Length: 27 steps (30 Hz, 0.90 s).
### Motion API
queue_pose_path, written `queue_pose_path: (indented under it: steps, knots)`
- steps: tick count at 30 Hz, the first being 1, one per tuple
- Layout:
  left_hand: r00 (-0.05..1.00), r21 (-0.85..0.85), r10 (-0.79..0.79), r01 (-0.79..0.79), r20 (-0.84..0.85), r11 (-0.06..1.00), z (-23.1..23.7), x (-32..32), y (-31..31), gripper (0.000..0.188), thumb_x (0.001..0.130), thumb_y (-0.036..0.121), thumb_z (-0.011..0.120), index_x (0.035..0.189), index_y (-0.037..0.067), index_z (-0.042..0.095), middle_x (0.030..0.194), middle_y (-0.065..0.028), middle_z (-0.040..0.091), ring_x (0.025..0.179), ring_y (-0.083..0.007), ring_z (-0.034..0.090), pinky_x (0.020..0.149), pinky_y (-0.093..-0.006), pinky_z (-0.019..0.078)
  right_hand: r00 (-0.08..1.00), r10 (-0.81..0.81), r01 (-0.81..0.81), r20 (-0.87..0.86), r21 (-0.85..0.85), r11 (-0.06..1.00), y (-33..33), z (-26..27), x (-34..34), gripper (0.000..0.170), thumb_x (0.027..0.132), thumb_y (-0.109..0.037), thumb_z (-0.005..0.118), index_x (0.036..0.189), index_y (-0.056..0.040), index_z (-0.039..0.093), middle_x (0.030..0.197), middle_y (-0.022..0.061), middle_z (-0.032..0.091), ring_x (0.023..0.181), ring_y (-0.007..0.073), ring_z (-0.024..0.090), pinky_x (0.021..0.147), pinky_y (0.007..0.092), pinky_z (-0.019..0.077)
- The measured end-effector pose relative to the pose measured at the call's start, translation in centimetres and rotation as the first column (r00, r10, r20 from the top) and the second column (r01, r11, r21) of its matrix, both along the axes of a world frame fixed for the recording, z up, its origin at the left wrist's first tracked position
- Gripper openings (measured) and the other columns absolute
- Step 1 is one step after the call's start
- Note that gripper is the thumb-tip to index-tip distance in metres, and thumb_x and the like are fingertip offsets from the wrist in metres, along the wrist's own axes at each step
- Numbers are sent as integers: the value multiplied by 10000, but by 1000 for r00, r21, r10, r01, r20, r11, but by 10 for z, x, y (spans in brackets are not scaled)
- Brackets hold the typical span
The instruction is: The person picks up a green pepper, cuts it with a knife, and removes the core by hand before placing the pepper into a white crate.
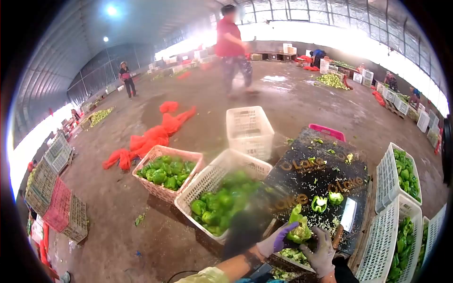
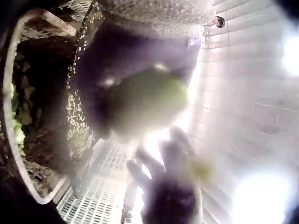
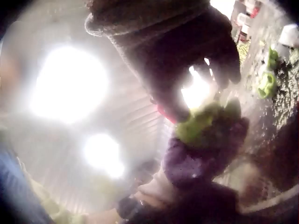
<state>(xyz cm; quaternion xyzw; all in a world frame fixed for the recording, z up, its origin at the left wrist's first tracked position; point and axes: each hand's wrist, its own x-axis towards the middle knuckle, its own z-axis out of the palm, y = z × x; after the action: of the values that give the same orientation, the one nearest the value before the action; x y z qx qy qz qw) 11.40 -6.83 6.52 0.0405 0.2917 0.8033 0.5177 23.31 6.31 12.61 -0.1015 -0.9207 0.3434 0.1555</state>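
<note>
My left hand (image 1: 275,243), in a purple and white glove, holds a green bell pepper (image 1: 300,231) that is cut, with its pale inside showing, over the near edge of the black board (image 1: 302,179). Close to the pepper's right side is my right hand (image 1: 322,252), gloved in pale grey, with its fingers spread apart. The left wrist view shows the pepper (image 2: 152,100) blurred in the left glove, facing the spread right fingers (image 2: 149,163). A wide-bladed knife (image 1: 348,214) lies on the board beside the right hand. Two cut pepper pieces (image 1: 319,203) sit farther up, among scattered seeds.
Left of the board stand a white crate (image 1: 188,200) and a pink crate (image 1: 141,177), both with whole green peppers. An upright white crate (image 1: 250,120) is behind them. More pepper crates (image 1: 386,236) line the right side. Trimmings (image 1: 295,256) lie below the hands. A person (image 1: 230,47) is ahead.
</note>
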Motion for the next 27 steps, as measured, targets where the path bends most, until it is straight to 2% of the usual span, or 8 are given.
queue_pose_path:
  steps: [1, 4, 7, 12, 13, 15, 21, 27]
  knots:
    - [997, 5, -48, 48, 66, 999, 1, 1, -2, 489, 888, 391, 587, 1284, 128, 471, 1125, -36, 599, 1004, -155, 606, 831, -295, 529, 990, 132, -117, -51, 230, 966, 3, 2, 0, 620, 642, -159, 765, 1202, -56, 520, 1152, 170, 523, 1028, 332, 532, 917, 400, 433]
    - [881, -73, -47, 15, -472, 997, 10, 16, 1, 565, 937, 373, 513, 1389, 72, 355, 1256, -53, 515, 1181, -131, 452, 1024, -264, 327, 958, 237, -277, 164, 296, 914, 7, -17, -9, 523, 636, -233, 774, 1082, -47, 575, 1097, 143, 586, 1014, 338, 541, 883, 415, 447]
    - [956, -24, -209, 209, -206, 978, -3, 20, -2, 519, 962, 399, 452, 1371, 86, 388, 1022, 12, 553, 874, -74, 529, 752, -200, 439, 945, 272, -288, 180, 75, 955, 18, -24, -9, 510, 620, -249, 782, 1036, -36, 580, 1057, 136, 607, 960, 324, 564, 859, 401, 463]
    - [978, 8, -187, 189, -93, 982, 0, 21, 3, 377, 952, 428, 460, 867, 87, 597, 765, 17, 571, 721, -78, 540, 680, -210, 436, 995, 97, -74, 21, -492, 867, 14, -68, -4, 536, 681, -113, 791, 1123, 38, 526, 984, 109, 633, 849, 151, 617, 766, 282, 505]
    - [984, 17, -171, 172, -45, 985, -4, 18, 9, 388, 946, 435, 470, 808, 94, 590, 726, 25, 567, 681, -80, 543, 651, -208, 443, 981, 148, -105, 122, -309, 945, 8, -45, -3, 546, 708, -82, 775, 1168, 37, 504, 1028, 105, 623, 906, 162, 608, 813, 293, 497]
    - [989, 3, -118, 118, 87, 993, 0, 23, 5, 354, 916, 427, 532, 868, 82, 596, 737, 8, 592, 647, -106, 581, 576, -223, 479, 924, 370, -205, 96, -692, 692, 2, -19, -4, 557, 728, -67, 764, 1197, 47, 486, 1074, 102, 606, 964, 160, 589, 864, 292, 481]
    - [936, 20, -190, 193, 297, 981, 1, 23, -4, 335, 883, 410, 592, 916, 76, 604, 737, -21, 627, 607, -126, 611, 520, -270, 519, 865, 483, -277, 136, -673, 686, 19, -47, -4, 581, 708, -94, 794, 1183, 58, 497, 1080, 99, 602, 995, 155, 574, 890, 296, 468]
    - [999, -91, 40, -41, -13, 995, 20, 43, -9, 255, 890, 317, 589, 903, 62, 600, 708, -20, 627, 578, -130, 609, 492, -261, 502, 816, 544, -361, 197, -562, 744, 9, -29, 0, 551, 704, -86, 796, 1162, 42, 519, 1021, 85, 629, 932, 139, 592, 856, 276, 479]
